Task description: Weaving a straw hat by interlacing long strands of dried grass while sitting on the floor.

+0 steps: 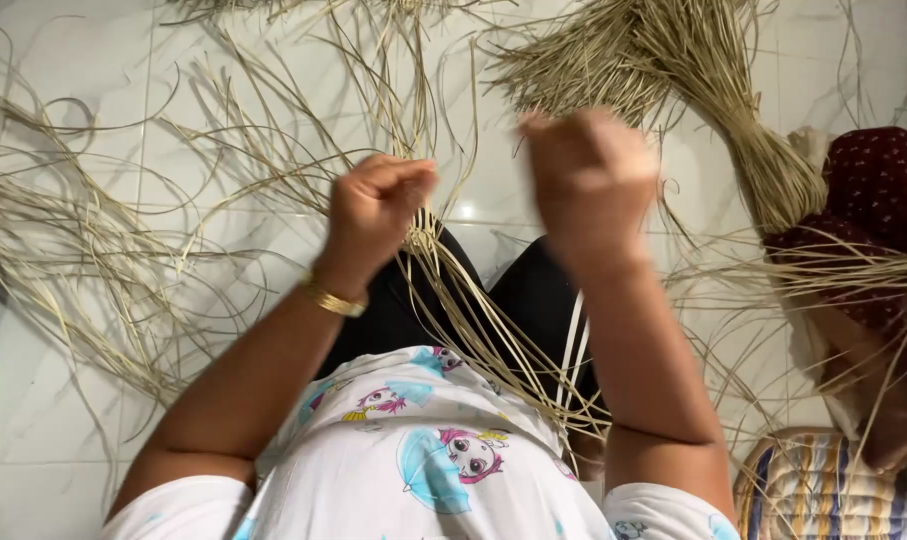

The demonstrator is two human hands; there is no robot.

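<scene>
Running lapward from left hand (374, 205): straw strands (494, 330)

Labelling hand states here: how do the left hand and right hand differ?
The left hand is sharp, wears a gold bangle at the wrist and pinches straw strands. The right hand is motion-blurred, bare-wristed, held higher; whether it grips anything cannot be told. Both are closed fists above the lap.

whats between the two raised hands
In the head view, thin pale straw strands rise in the gap between the left hand and the blurred right hand, white floor tiles behind.
</scene>
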